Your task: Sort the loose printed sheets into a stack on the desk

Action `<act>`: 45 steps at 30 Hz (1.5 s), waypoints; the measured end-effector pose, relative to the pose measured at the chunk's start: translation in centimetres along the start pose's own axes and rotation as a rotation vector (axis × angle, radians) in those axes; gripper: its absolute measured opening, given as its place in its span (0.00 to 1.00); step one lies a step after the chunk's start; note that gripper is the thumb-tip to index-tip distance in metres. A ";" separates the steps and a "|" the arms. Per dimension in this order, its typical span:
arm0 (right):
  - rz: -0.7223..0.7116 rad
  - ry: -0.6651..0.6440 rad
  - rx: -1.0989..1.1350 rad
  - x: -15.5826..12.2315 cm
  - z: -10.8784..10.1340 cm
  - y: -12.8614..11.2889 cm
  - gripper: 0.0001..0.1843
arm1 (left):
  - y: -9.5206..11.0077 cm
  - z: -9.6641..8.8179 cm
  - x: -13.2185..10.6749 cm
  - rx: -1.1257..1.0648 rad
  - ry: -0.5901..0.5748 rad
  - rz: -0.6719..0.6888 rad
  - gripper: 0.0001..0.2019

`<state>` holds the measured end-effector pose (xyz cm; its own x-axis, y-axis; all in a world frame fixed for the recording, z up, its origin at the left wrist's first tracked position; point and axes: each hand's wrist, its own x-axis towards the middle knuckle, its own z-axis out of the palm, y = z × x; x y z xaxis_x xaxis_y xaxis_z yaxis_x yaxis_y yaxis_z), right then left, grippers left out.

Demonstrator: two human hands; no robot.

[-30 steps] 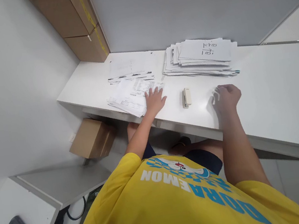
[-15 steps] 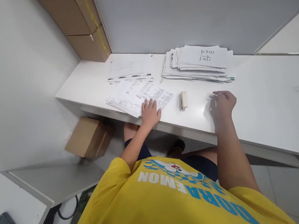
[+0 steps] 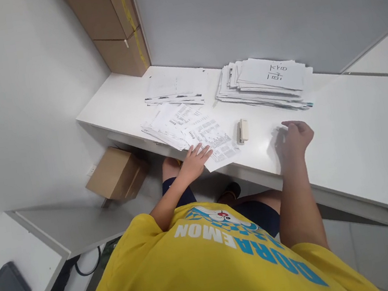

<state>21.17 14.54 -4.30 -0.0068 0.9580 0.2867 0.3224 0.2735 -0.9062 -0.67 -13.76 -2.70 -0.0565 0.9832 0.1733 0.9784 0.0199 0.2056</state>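
My left hand (image 3: 196,160) lies with its fingers stretched out on a printed sheet of paper (image 3: 216,135), at the desk's front edge. This sheet sticks out rightward from a fanned pile of printed papers (image 3: 165,128), its near corner at the desk edge. Just right of the sheet, a small cream stapler (image 3: 243,131) rests on the desk. My right hand (image 3: 299,137) is closed above the desk, right of the stapler, one digit pointing left; nothing shows in it.
Behind the pile lies a flat stack of paper (image 3: 176,85). A taller, uneven stack of papers (image 3: 268,81) stands at the back against the grey panel (image 3: 251,15). Cardboard boxes (image 3: 122,54) are piled in the back left corner. Another box (image 3: 114,174) sits below the white desk (image 3: 354,141).
The printed sheet has slid right and toward me, out from the pile, under my left hand. My right hand stays closed in about the same place. The view has shifted slightly.
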 end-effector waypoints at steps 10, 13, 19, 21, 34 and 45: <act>-0.139 -0.345 0.005 -15.3 -3.0 -4.9 0.14 | 0.9 1.4 -0.9 -0.073 0.450 0.228 0.20; 0.208 -0.558 0.208 -22.0 -3.4 -6.0 0.23 | 2.4 2.6 -1.6 -0.074 0.383 0.330 0.18; 0.593 -0.331 0.597 -23.8 -3.9 -6.9 0.27 | 5.1 5.6 -2.3 -0.093 0.315 0.357 0.21; 0.620 -0.257 0.642 -21.7 -4.3 -6.8 0.24 | 5.5 6.3 -2.1 -0.132 0.339 0.242 0.24; 0.603 -0.363 0.291 -14.9 -6.4 -4.6 0.14 | 2.3 4.4 -1.7 -1.668 0.215 -0.924 0.29; 0.467 -0.255 0.196 -14.5 -6.6 -3.5 0.32 | 3.5 2.8 0.2 -1.592 0.083 -0.732 0.16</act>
<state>26.44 -0.83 -3.25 -0.1415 0.9650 -0.2209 0.1645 -0.1971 -0.9665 3.29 -12.94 -4.66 -0.4159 0.8416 -0.3445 -0.3783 0.1844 0.9071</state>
